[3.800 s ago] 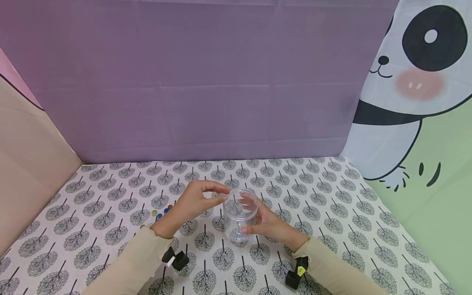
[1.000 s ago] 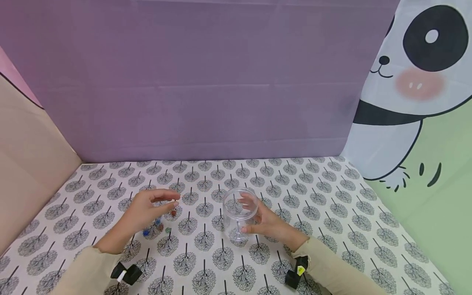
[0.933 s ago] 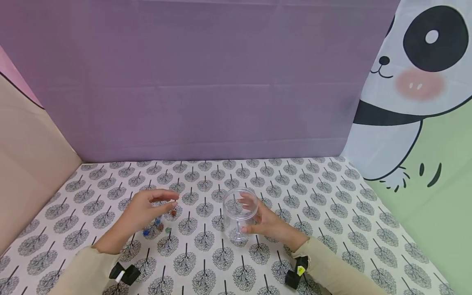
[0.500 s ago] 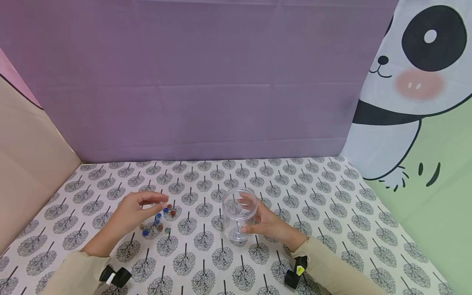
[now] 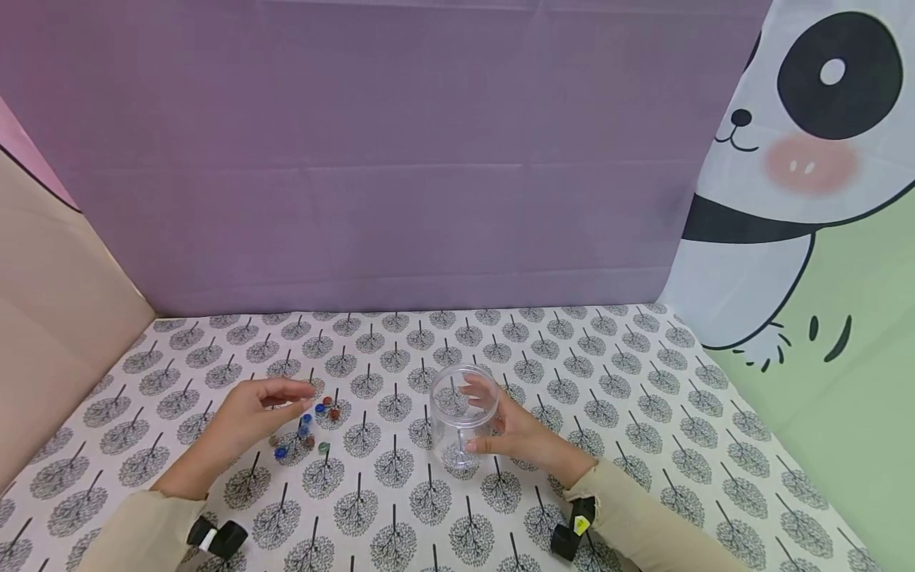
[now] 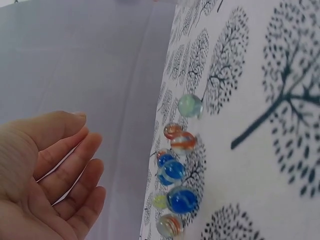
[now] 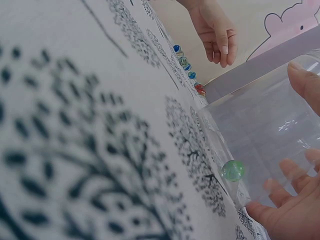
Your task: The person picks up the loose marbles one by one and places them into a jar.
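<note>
Hovering relaxed and empty, the left hand [image 5: 246, 413] is placed nearest the marbles [image 5: 309, 421], at its 3 o'clock; the jar [image 5: 463, 415] is cupped by the right hand [image 5: 525, 437] fingers.

I'm looking into a makeshift staged booth, not a real room. A tree-print cloth [image 5: 500, 492] covers the counter; behind it hangs a purple backdrop [image 5: 386, 159], with a panda curtain [image 5: 801, 159] right of that.

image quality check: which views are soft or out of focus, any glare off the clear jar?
Head view: even light, sharp, wide-angle bend at the edges; clear jar shows only faint rim highlights. Left wrist: marbles fairly sharp, left hand close and slightly soft. Right wrist: near tablecloth badly blurred, green marble in jar readable.
</note>
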`<state>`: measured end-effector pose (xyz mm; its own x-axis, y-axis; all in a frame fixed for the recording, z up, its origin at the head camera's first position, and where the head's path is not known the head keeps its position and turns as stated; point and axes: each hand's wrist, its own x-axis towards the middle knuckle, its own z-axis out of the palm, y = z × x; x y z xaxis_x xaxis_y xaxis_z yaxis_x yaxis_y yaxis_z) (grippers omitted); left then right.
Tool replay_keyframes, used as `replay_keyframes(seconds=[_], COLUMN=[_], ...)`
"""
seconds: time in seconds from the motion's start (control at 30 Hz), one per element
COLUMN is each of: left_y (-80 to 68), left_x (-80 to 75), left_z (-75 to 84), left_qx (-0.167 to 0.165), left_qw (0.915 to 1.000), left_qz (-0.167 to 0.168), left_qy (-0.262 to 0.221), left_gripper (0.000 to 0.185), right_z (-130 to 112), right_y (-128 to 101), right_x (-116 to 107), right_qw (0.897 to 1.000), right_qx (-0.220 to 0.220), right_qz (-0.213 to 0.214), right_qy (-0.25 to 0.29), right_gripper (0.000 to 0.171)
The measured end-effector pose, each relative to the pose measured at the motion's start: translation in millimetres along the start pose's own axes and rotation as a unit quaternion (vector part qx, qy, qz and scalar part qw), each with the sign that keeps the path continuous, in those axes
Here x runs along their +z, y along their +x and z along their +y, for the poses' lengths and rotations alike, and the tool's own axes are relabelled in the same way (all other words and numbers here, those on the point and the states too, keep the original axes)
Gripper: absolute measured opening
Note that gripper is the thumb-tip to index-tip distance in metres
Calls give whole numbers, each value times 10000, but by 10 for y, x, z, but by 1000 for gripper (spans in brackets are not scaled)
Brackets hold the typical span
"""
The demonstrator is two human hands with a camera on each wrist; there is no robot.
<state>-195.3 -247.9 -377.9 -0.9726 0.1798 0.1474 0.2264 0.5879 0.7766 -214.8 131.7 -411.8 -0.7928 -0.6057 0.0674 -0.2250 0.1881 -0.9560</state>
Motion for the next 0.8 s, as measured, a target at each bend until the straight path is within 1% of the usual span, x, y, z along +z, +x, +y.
replay_keyframes(seconds=[0.1, 0.3, 0.4, 0.6, 0.8], left_y=[8, 30, 34, 37, 43], left_x=[-11, -35, -53, -76, -71], left_z=[-46, -180, -229, -308, -373], left_qx=[-47, 14, -31, -164, -282], left_qw=[10000, 10000, 10000, 9997, 9995], left_qz=[-46, 0, 15, -69, -110], left_qy=[-45, -53, -50, -143, -66], left_gripper=[33, 31, 31, 33, 32], right_z=[3, 7, 1, 4, 22], right_y=[1, 0, -2, -2, 2], right_x=[2, 1, 0, -1, -5], right_qw=[10000, 10000, 10000, 10000, 10000], right_qx=[-3, 6, -5, -18, 0], right_qz=[-11, -9, -19, -12, 2], right_qy=[-18, 32, 21, -19, -61], right_gripper=[93, 92, 92, 91, 91])
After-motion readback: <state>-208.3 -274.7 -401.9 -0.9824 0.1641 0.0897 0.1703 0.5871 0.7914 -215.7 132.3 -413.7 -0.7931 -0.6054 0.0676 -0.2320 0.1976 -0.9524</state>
